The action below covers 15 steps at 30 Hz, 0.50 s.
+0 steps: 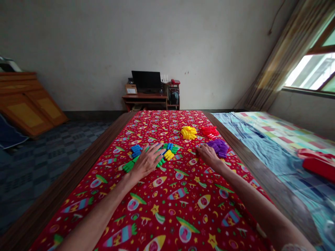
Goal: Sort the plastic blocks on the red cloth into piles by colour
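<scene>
My left hand point(147, 161) lies flat with fingers spread over a mixed cluster of plastic blocks: green pieces point(129, 166), blue pieces point(136, 150) and a few yellow ones point(169, 154). My right hand point(207, 154) rests palm down beside a pile of purple blocks point(219, 147), its curled fingertips touching the pile's near edge. Farther back sit a yellow pile point(188, 132) and a red pile point(210, 131). All of it rests on a table covered by a red rocket-print cloth point(170, 205).
The table's wooden edge point(261, 167) runs along the right, next to a bed with a striped sheet point(277, 139) and a red object point(318, 162). A desk with a monitor point(146, 82) stands at the far wall. Wooden panels point(28, 104) lean at left.
</scene>
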### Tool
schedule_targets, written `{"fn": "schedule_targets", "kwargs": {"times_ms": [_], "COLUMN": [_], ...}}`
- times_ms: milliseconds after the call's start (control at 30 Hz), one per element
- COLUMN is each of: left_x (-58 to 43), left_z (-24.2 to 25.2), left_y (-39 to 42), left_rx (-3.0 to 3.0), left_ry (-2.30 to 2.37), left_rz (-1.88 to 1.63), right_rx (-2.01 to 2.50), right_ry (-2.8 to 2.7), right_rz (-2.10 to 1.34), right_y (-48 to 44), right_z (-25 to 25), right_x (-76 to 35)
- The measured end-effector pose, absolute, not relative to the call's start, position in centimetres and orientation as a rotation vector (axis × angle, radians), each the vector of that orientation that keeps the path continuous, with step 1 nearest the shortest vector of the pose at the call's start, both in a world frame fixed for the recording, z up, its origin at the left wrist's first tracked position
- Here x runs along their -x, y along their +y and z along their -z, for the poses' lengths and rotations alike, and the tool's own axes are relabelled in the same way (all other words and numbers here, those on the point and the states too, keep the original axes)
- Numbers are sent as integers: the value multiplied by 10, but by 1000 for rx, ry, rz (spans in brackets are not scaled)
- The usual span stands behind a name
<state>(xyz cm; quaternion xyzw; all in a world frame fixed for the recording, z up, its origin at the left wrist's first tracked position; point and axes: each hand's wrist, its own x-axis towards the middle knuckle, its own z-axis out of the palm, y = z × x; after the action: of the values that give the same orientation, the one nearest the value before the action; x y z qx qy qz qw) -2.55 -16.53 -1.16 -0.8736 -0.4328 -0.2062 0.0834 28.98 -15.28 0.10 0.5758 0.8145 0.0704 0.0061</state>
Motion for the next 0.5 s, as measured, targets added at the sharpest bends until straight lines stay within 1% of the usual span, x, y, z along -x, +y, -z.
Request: {"fn": "schedule_targets", "kwargs": {"times_ms": [100, 233, 367, 500], "left_x": [42, 74, 96, 97], "left_z": [9, 27, 50, 58], "left_y": [-150, -122, -111, -111], "left_rx": [2501, 2307, 2286, 2340], "left_ry": [-1393, -1634, -1727, -1738], "left_rz": [816, 1002, 1046, 1076], "right_rx": [-1815, -1818, -1841, -1783], "right_ry": [2565, 2632, 2704, 2868], "right_rz": [-184, -124, -69, -75], "right_y": [-143, -129, -119, -115], "right_z": [-1, -1, -2, -5], "right_x": [-290, -278, -255, -223]}}
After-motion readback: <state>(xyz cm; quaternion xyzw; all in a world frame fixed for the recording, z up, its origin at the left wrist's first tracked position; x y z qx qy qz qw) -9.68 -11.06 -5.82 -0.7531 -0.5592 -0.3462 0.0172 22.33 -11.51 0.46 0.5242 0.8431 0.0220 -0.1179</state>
